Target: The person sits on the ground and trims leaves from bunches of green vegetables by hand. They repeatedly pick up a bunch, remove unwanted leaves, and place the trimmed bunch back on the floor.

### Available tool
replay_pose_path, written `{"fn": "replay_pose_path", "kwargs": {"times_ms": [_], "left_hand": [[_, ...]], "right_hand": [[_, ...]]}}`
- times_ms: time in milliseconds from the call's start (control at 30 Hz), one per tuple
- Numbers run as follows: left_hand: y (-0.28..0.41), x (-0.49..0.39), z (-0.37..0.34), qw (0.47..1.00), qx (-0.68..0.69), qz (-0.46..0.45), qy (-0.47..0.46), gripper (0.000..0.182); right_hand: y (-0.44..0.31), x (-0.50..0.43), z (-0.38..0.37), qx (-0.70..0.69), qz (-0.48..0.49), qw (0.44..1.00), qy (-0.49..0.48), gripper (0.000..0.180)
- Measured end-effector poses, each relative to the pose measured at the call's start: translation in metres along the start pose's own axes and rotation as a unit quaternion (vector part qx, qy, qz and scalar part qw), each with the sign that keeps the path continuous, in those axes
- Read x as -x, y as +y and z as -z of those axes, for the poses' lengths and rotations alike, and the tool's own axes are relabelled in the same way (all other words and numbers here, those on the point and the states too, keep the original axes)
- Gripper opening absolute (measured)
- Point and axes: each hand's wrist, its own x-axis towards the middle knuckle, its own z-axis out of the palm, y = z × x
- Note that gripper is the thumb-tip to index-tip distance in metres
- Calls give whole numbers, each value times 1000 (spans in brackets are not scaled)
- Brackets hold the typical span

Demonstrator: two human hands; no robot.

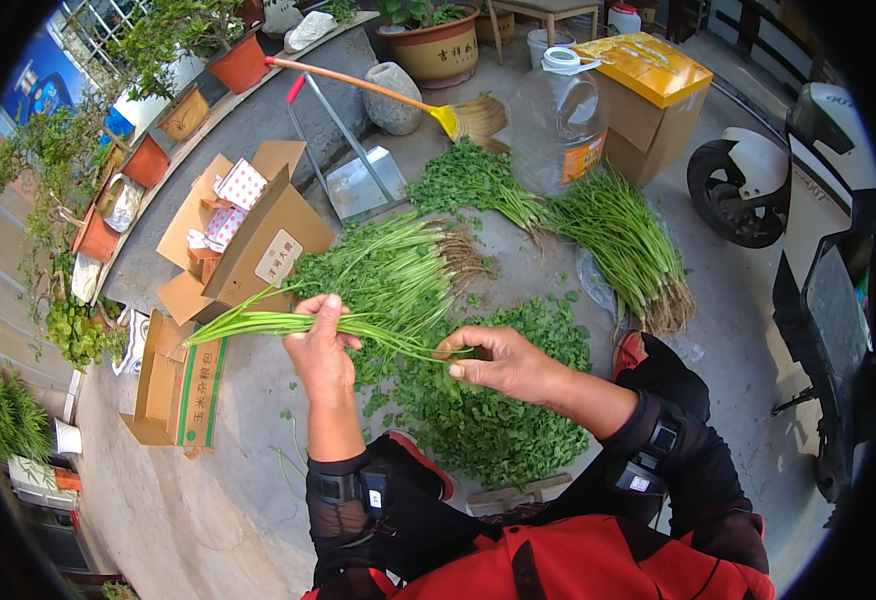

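Note:
My left hand [322, 341] grips a small bunch of long green herb stems [258, 322], probably coriander, which lies sideways across it with the cut or root ends to the left. At the other end, my right hand [494, 360] pinches thin stem tips between thumb and forefinger. Below my hands lies a leafy green heap [490, 427] on the floor between my feet. Just beyond them is a pile of stemmed herbs [400, 262] with brown roots [464, 255] pointing right.
Farther off lie a leafy bundle [468, 180] and a rooted bundle [625, 240] beside a clear plastic jug [561, 120]. At left are an open carton [280, 232] and a shallow box [156, 375]. A broom [363, 86], metal dustpan [366, 184] and parked scooter [820, 247] surround the area.

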Motion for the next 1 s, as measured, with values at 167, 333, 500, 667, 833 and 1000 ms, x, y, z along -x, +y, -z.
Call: {"fn": "replay_pose_path", "kwargs": {"times_ms": [167,333,500,667,833,1000], "left_hand": [[-2,3,-5,1000,9,-12,-4,14],[0,2,-4,1000,14,-10,5,14],[1,1,-3,1000,17,-14,5,13],[1,3,-3,1000,14,-16,4,12],[1,4,-5,1000,13,-11,-1,12],[1,6,-7,1000,5,-7,-13,13]], "right_hand": [[11,-3,-2,-53,-43,997,47,19],[15,-5,-1,-125,-74,987,61,14],[15,-5,-2,-101,-104,989,30,11],[16,-4,-3,-129,-85,987,39,7],[15,-3,-4,-151,-62,985,54,6],[17,-2,-4,-145,-65,985,63,9]]}}
